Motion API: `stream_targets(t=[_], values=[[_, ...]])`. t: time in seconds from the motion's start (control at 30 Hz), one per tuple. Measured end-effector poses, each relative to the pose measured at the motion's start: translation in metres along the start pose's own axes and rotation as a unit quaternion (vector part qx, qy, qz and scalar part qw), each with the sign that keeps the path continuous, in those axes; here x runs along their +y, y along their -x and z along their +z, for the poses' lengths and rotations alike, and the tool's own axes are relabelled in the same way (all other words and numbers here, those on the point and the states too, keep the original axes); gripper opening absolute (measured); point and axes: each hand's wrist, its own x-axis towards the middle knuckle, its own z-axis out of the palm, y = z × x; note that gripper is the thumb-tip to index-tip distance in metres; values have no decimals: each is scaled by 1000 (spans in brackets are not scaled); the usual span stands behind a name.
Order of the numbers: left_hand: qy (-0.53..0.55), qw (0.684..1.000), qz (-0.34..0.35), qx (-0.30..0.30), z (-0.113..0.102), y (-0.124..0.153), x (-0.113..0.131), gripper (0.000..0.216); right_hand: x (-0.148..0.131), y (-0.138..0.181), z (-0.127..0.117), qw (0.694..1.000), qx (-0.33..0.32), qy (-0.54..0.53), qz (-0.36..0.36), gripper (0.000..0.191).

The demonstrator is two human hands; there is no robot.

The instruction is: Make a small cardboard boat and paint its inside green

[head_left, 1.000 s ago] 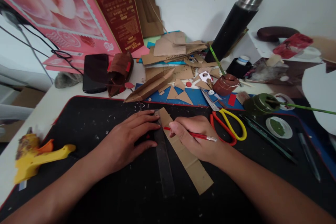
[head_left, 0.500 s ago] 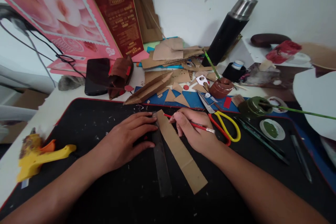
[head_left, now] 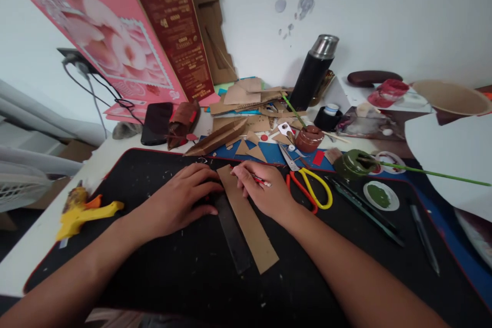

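My left hand (head_left: pixel 182 197) is curled over the upper part of a dark ruler (head_left: pixel 233 236), fingers across it and thumb at its side. Along the ruler's right side lies a narrow strip of brown cardboard (head_left: pixel 251 223) on the black mat. A red pencil (head_left: pixel 262 181) is pinched in my right hand (head_left: pixel 269 192), above the far end of the strip. Fingers hide the pencil's tip, so contact with the cardboard cannot be made out. Just right of that hand rest scissors (head_left: pixel 317 192) with red and yellow handles.
A yellow glue gun (head_left: pixel 84 210) lies at left. Cardboard scraps (head_left: pixel 246 95), a brown paint jar (head_left: pixel 309 138) and a black thermos (head_left: pixel 311 74) stand behind. Rightward are a green paint jar (head_left: pixel 355 164), a lid with green paint (head_left: pixel 381 196), a cutter (head_left: pixel 369 210) and a pen (head_left: pixel 424 236).
The head view has shifted. The ruler and the cardboard strip now lie closer together and more nearly parallel. My right hand, with the pencil, has come nearer to my left hand.
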Motion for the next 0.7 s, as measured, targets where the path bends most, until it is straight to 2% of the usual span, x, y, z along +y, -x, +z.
stream_targets(t=[0.23, 0.37, 0.43, 0.5, 0.7], values=[[-7, 999, -17, -46, -9, -11, 11, 25, -3, 0, -1, 998, -12, 49, -28, 43], [-6, 999, -29, -37, -9, -8, 18, 22, -3, 0, -2, 994, -9, 75, -84, 39], [-3, 999, -31, -39, -10, -7, 21, 26, -2, -1, -3, 992, -5, 85, -92, 38], [8, 998, -35, -55, -13, -7, 24, 19, -1, -2, -5, 991, 1, 99, -86, 38], [56, 988, -82, -120, -41, 2, 35, 28, -2, -3, -11, 987, 8, 144, -75, 37]])
